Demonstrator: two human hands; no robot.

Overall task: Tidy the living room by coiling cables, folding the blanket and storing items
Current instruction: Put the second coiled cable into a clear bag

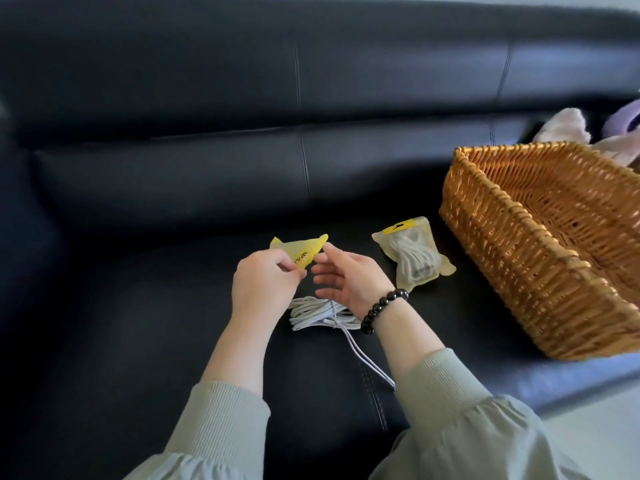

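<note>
My left hand (265,282) pinches an empty yellow pouch (301,251) above the seat of a black leather sofa. My right hand (349,277), with a dark bead bracelet on its wrist, is open with its fingertips at the pouch's right edge. Under both hands a coiled white cable (320,315) lies on the seat, and one loose end trails toward me. A second pouch (414,258), holding a coiled white cable, lies flat on the seat to the right of my hands.
A wicker basket (491,237) stands on the sofa seat at the right, its inside bare where visible. Pale purple fabric (571,128) lies behind it. The sofa backrest (242,98) fills the top of the view. Light floor shows at bottom right.
</note>
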